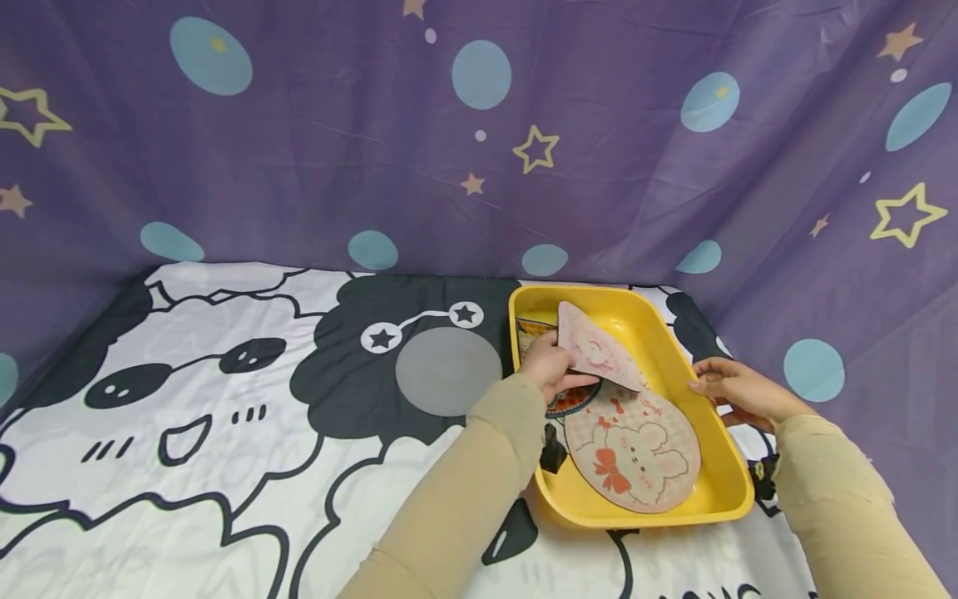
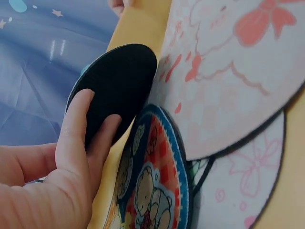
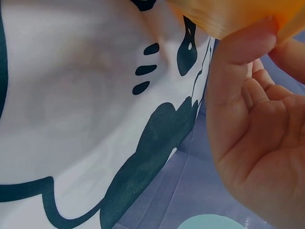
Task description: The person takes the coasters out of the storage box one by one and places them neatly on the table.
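Note:
My left hand [image 1: 549, 366] pinches a pink printed coaster [image 1: 599, 349], tilted up over the yellow plastic tub [image 1: 729, 478]. Its black backing [image 2: 121, 78] faces the left wrist camera. Below lies a rabbit-printed mat [image 1: 644, 466] with a red bow, flat in the tub. Partly under my left hand is a round blue-rimmed coaster [image 2: 151, 186] with bears on red check. Another white mat with pink bows [image 2: 252, 176] shows beneath the rabbit mat. At the tub's right rim, my right hand [image 1: 744, 391] grips the edge between thumb and fingers.
An orange patterned piece [image 1: 533, 328] lies at the tub's back left, and a black piece [image 1: 552, 449] at its left side. The tub stands on a sheep-printed cloth [image 1: 224, 466]. Behind hangs a purple curtain [image 1: 337, 150] with stars and dots.

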{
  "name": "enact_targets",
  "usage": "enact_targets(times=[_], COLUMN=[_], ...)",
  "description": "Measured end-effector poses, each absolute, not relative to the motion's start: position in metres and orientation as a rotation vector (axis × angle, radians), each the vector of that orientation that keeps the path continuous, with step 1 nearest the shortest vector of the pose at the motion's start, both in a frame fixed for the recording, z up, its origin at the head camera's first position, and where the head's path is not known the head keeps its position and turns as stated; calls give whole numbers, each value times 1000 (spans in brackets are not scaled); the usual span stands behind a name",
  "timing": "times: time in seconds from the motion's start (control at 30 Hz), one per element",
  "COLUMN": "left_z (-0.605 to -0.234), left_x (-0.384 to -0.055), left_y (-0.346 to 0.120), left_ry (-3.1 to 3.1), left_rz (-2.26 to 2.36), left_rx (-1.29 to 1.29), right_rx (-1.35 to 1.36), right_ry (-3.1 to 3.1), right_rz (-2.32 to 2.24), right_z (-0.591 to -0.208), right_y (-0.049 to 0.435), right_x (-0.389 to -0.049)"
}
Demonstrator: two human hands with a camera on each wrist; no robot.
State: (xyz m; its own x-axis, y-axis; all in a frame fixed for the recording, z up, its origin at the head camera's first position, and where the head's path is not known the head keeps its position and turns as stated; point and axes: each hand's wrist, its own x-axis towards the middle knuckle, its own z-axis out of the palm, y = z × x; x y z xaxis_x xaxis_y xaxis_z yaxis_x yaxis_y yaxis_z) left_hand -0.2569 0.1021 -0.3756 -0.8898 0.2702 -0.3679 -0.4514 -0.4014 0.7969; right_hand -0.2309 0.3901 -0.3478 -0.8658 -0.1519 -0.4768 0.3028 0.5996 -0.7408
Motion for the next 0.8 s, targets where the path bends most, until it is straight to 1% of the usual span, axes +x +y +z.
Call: enact_targets(times=[0.33, 0.8], left_z=[-369, -334], left_x=[-254, -243], left_y=[102, 98], left_ry=[1320, 1281], left_rz=[2385, 2402], left_rx=[-157, -23], right_rx=[97, 108], right_ry=[2317, 2329], right_rz=[-1215, -1188], right_z=[-347, -347], right_y=[389, 388], right_x=[-231, -230])
